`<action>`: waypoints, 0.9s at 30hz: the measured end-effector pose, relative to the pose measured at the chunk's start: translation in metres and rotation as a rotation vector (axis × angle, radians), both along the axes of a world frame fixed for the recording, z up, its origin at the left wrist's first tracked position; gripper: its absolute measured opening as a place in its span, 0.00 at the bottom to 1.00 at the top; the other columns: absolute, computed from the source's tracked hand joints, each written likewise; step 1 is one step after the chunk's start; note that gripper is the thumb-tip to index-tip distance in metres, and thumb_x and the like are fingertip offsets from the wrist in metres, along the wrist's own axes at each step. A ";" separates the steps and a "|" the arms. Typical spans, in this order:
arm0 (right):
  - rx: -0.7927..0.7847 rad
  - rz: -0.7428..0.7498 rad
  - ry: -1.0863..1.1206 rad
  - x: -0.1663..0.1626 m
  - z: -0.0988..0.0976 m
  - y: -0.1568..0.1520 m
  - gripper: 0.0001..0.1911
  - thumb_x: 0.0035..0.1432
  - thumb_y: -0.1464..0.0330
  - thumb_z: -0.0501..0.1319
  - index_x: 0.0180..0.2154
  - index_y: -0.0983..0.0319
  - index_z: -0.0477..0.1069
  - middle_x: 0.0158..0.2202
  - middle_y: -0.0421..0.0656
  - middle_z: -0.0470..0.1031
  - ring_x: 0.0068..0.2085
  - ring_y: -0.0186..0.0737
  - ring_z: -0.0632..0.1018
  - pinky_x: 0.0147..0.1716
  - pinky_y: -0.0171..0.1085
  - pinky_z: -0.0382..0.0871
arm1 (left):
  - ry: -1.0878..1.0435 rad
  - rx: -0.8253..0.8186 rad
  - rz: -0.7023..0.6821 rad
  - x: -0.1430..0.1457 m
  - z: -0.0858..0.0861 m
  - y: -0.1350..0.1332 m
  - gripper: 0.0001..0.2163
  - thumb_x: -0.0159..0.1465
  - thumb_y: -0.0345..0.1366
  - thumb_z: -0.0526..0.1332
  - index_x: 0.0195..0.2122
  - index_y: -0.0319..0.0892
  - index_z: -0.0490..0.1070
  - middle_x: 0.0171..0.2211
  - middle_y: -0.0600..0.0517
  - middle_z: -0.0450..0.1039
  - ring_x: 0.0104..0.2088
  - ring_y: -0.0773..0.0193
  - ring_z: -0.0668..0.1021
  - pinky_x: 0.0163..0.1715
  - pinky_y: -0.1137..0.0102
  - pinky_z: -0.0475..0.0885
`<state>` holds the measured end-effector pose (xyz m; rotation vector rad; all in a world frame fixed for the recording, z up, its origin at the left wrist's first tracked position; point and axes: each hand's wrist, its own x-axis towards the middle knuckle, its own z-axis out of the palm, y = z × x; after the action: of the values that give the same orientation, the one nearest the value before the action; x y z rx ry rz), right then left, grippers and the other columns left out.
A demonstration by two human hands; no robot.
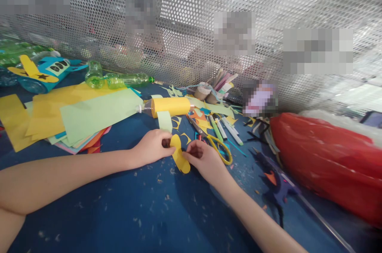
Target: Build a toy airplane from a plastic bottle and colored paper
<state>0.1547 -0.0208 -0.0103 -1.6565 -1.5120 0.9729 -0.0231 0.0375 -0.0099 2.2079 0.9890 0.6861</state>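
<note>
A yellow paper piece [180, 156], long with rounded ends, is pinched between both hands above the blue table. My left hand [154, 147] grips its left edge with thumb and fingers. On the other side, my right hand [205, 160] holds its right edge between thumb and fingertips. Just beyond lies a plastic bottle wrapped in yellow paper [170, 106], with a pale green paper wing [164, 120] sticking out toward me. Scissors with yellow handles [220, 149] rest close to my right hand, beside several markers [222, 128].
Stacked coloured paper [98, 113] lies at the left, near a blue bottle plane [53, 71] and green bottles [128, 80]. At the right are a glue gun [277, 181] with a long glue stick and a red plastic bag [325, 157]. A perforated metal screen [185, 14] stands behind.
</note>
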 end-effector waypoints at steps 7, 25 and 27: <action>0.008 0.002 -0.009 -0.001 0.000 0.001 0.06 0.45 0.70 0.61 0.25 0.59 0.63 0.22 0.36 0.67 0.24 0.35 0.71 0.26 0.35 0.66 | 0.026 0.035 -0.023 0.000 0.003 -0.001 0.08 0.52 0.37 0.63 0.21 0.41 0.65 0.20 0.57 0.65 0.23 0.69 0.66 0.22 0.74 0.56; 0.238 0.120 -0.300 -0.001 0.003 -0.013 0.10 0.55 0.70 0.56 0.34 0.57 0.77 0.33 0.43 0.74 0.32 0.40 0.76 0.33 0.39 0.72 | 0.054 0.127 -0.040 0.002 0.000 -0.001 0.07 0.53 0.35 0.62 0.23 0.41 0.64 0.22 0.56 0.64 0.26 0.66 0.67 0.26 0.72 0.59; 0.280 0.147 -0.348 -0.002 0.003 -0.014 0.11 0.55 0.71 0.56 0.34 0.56 0.77 0.33 0.44 0.74 0.32 0.40 0.76 0.33 0.39 0.72 | 0.055 0.132 -0.038 0.002 0.000 -0.001 0.08 0.53 0.36 0.62 0.22 0.41 0.64 0.22 0.56 0.64 0.26 0.66 0.67 0.26 0.72 0.60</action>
<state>0.1531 -0.0344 -0.0076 -1.5829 -1.9243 0.5280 -0.0207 0.0363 -0.0097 2.3653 0.9499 0.6944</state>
